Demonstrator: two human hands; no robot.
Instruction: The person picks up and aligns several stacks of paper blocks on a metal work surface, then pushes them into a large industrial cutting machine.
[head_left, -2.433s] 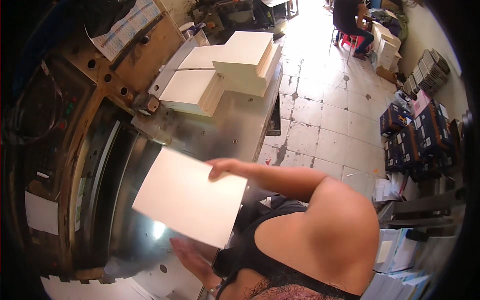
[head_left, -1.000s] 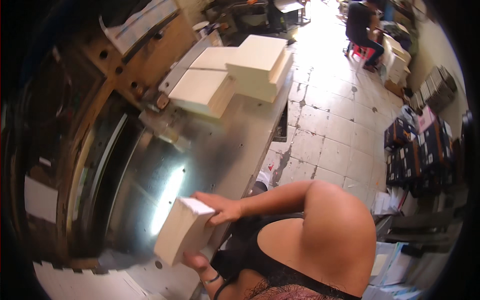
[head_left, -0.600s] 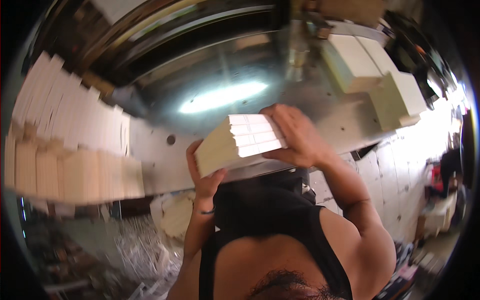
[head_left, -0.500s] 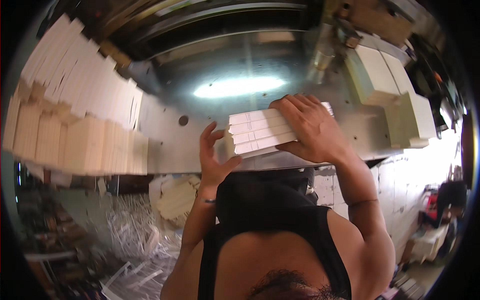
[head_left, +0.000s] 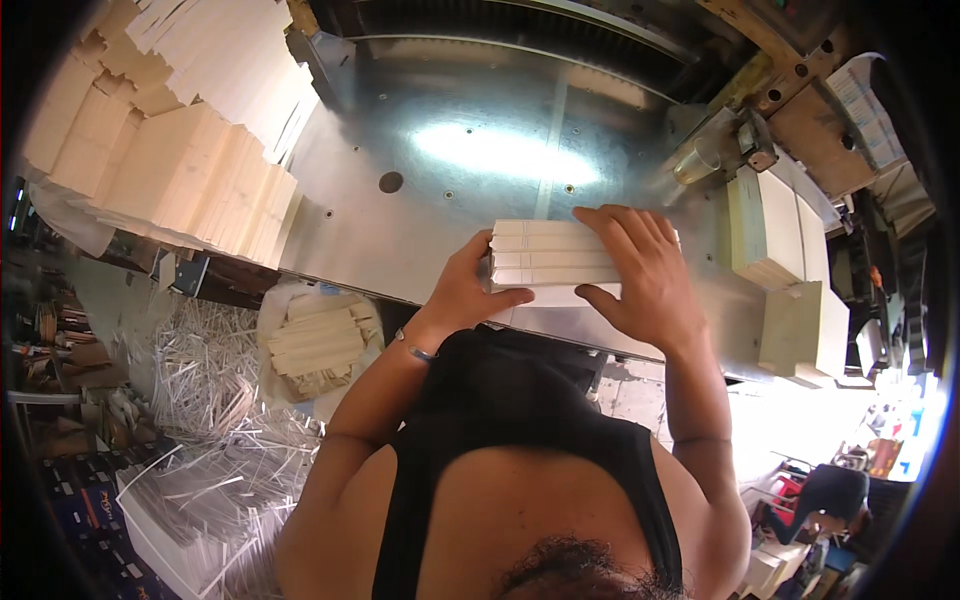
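Observation:
A small stack of pale paper blocks (head_left: 555, 250), several layers thick, is between my hands near the front edge of the metal table (head_left: 425, 235). My left hand (head_left: 463, 292) is closed about its left end, the thumb along the near side and the fingers partly hidden behind it. Around the right part, my right hand (head_left: 645, 265) grips with fingers over the far side and thumb at the near side. Thin lines run across the layers close to the left end.
Tall piles of cream paper blocks (head_left: 190, 165) crowd the table's left side. More pale blocks (head_left: 770, 230) stand on the right, near a clear plastic cup (head_left: 698, 162). Below on the left lie paper shreds (head_left: 215, 375) and a bag of offcuts (head_left: 318, 340).
My left hand, open beside the stack before, has closed onto its left end. The stack sits more level in view, still in my right hand. The view has also shifted and turned.

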